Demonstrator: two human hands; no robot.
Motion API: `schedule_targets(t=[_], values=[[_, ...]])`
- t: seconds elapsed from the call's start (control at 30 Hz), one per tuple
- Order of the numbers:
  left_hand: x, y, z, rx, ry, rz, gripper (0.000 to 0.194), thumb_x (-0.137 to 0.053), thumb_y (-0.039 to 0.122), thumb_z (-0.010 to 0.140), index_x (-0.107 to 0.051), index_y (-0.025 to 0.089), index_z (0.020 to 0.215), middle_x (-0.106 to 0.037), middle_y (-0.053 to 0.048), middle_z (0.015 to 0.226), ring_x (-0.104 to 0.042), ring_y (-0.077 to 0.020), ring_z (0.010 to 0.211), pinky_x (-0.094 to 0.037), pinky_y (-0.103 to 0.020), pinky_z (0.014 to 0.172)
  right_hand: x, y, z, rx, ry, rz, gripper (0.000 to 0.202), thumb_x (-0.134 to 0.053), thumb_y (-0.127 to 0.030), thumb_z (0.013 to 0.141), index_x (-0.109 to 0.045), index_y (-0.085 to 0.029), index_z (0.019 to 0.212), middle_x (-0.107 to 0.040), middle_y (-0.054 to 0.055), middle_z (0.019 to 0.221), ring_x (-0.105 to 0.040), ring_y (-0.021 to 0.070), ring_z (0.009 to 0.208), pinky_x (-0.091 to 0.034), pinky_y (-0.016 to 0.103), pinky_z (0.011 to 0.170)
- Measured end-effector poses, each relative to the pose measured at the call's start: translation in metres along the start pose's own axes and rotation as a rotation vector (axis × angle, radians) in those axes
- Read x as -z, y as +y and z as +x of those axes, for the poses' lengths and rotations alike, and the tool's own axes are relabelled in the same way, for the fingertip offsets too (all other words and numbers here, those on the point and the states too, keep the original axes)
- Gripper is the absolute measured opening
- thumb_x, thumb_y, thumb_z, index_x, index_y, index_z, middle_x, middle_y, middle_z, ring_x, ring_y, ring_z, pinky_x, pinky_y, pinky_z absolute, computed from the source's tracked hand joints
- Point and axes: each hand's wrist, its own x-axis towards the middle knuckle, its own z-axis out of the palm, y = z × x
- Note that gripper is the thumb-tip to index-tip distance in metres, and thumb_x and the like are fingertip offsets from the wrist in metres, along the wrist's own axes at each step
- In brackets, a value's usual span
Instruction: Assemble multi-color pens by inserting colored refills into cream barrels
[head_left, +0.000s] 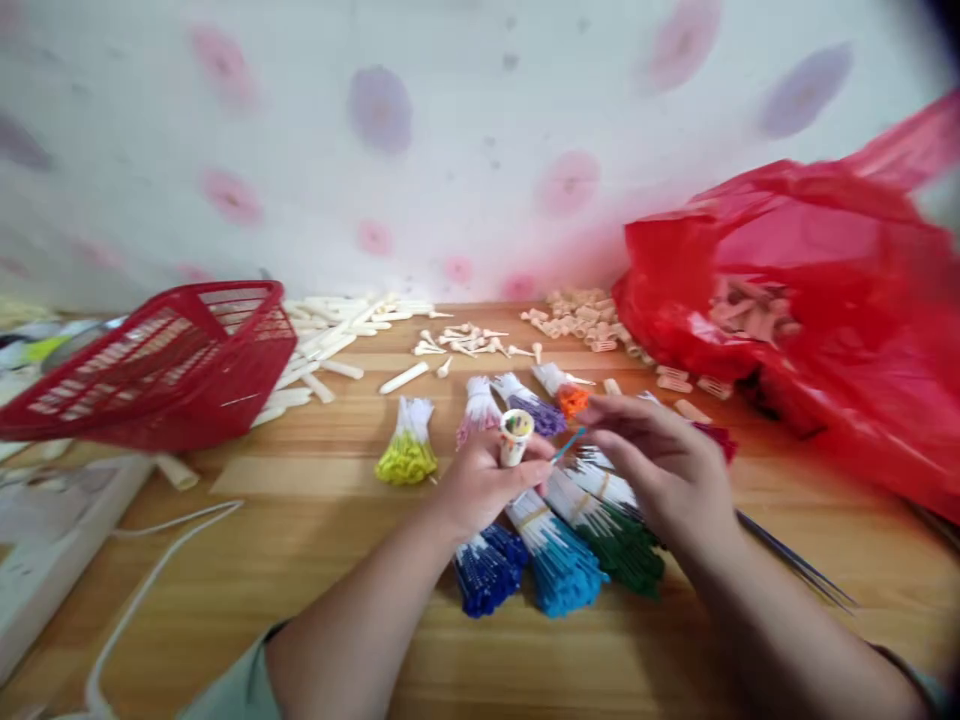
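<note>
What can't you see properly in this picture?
All in the head view:
Lower part of the white cup-like piece: hidden by the left hand.
Whether the right hand touches the thin blue stick: too small and blurred to tell.
Part of the dark red bundle: hidden behind the right hand.
Part of the red bag: cut off by the right edge.

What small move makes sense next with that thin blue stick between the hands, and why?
Perhaps the right hand should guide the blue stick toward the white tube: the stick spans the gap to the left hand, which holds the tube with its colour-spotted end up.
</note>
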Motion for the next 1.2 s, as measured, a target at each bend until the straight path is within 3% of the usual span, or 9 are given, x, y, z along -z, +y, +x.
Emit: schedule_targets(t=[0.07, 0.2, 0.3, 0.47, 0.67, 0.9, 1.03, 1.13, 1.2], values=[[0.0, -0.001, 0.003, 0.025, 0.012, -0.074, 0.013, -0.067, 0.027, 0.072, -0.068, 0.016, 0.078, -0.061, 0.002, 0.057, -0.054, -0.0122, 0.058, -0.041, -0.026, 0.06, 0.002, -0.003, -0.006, 0.153, 0.097, -0.17, 0.027, -0.065, -0.014, 0.081, -0.067, -0.025, 0.105, -0.068, 0.003, 0.093, -0.065, 0.0159, 0.084, -0.053, 0.029, 0.076], [0.001, -0.003, 0.006, 0.024, 0.068, -0.165, 0.022, -0.073, 0.032, 0.067, -0.067, 0.014, 0.079, -0.06, 0.002, 0.058, -0.055, -0.0125, 0.057, -0.042, -0.027, 0.06, -0.002, -0.01, -0.013, 0.401, 0.13, -0.366, 0.032, -0.064, -0.01, 0.078, -0.066, -0.025, 0.107, -0.065, 0.005, 0.093, -0.061, 0.0204, 0.088, -0.05, 0.037, 0.08], [0.002, -0.004, 0.004, -0.013, 0.061, -0.151, 0.021, -0.071, 0.031, 0.07, -0.067, 0.014, 0.082, -0.06, 0.001, 0.057, -0.055, -0.0129, 0.058, -0.041, -0.027, 0.06, -0.009, -0.009, -0.009, 0.315, 0.186, -0.362, 0.033, -0.064, -0.014, 0.08, -0.063, -0.024, 0.111, -0.063, 0.007, 0.1, -0.061, 0.0204, 0.09, -0.051, 0.038, 0.08], [0.005, -0.004, 0.0, -0.064, 0.043, -0.111, 0.017, -0.068, 0.031, 0.073, -0.067, 0.017, 0.083, -0.061, 0.001, 0.06, -0.054, -0.0133, 0.059, -0.04, -0.026, 0.058, -0.018, -0.002, 0.001, -0.046, -0.009, 0.043, 0.028, -0.065, -0.02, 0.079, -0.064, -0.022, 0.107, -0.068, 0.003, 0.087, -0.065, 0.0151, 0.08, -0.056, 0.03, 0.073], [0.003, -0.004, -0.003, -0.091, 0.032, -0.108, 0.016, -0.069, 0.032, 0.073, -0.065, 0.018, 0.08, -0.06, 0.002, 0.057, -0.052, -0.0126, 0.056, -0.038, -0.026, 0.056, -0.026, 0.0, -0.002, -0.108, 0.01, 0.303, 0.021, -0.072, -0.021, 0.073, -0.072, -0.024, 0.093, -0.07, 0.0, 0.078, -0.066, 0.0124, 0.069, -0.057, 0.027, 0.067], [-0.003, -0.004, -0.007, -0.013, -0.025, -0.238, 0.022, -0.071, 0.036, 0.072, -0.064, 0.016, 0.081, -0.059, 0.002, 0.05, -0.049, -0.0107, 0.049, -0.034, -0.024, 0.049, -0.018, -0.002, -0.003, -0.103, -0.06, 0.34, 0.018, -0.071, -0.021, 0.075, -0.072, -0.024, 0.093, -0.07, -0.001, 0.075, -0.066, 0.0114, 0.067, -0.056, 0.026, 0.066], [0.001, -0.009, -0.007, -0.039, -0.022, -0.109, 0.018, -0.067, 0.035, 0.078, -0.067, 0.018, 0.086, -0.063, 0.0, 0.058, -0.055, -0.013, 0.056, -0.041, -0.025, 0.054, -0.015, -0.003, -0.003, -0.077, -0.047, 0.188, 0.009, -0.068, -0.023, 0.078, -0.069, -0.02, 0.086, -0.068, 0.0, 0.072, -0.064, 0.0119, 0.064, -0.053, 0.025, 0.062], [0.003, -0.003, -0.005, -0.146, 0.048, 0.153, 0.017, -0.066, 0.033, 0.079, -0.071, 0.02, 0.089, -0.07, -0.004, 0.078, -0.063, -0.0194, 0.075, -0.047, -0.03, 0.068, -0.009, -0.014, -0.005, 0.079, -0.017, -0.07, 0.003, -0.063, -0.019, 0.082, -0.065, -0.019, 0.081, -0.067, 0.002, 0.072, -0.063, 0.0141, 0.066, -0.052, 0.026, 0.061], [0.004, 0.004, -0.003, -0.237, 0.138, 0.308, 0.017, -0.068, 0.031, 0.076, -0.073, 0.021, 0.09, -0.07, -0.005, 0.085, -0.063, -0.0217, 0.082, -0.048, -0.031, 0.073, 0.0, -0.029, -0.011, 0.26, 0.059, -0.189, 0.011, -0.058, -0.013, 0.083, -0.065, -0.021, 0.088, -0.067, 0.004, 0.078, -0.064, 0.0167, 0.074, -0.052, 0.03, 0.066]])
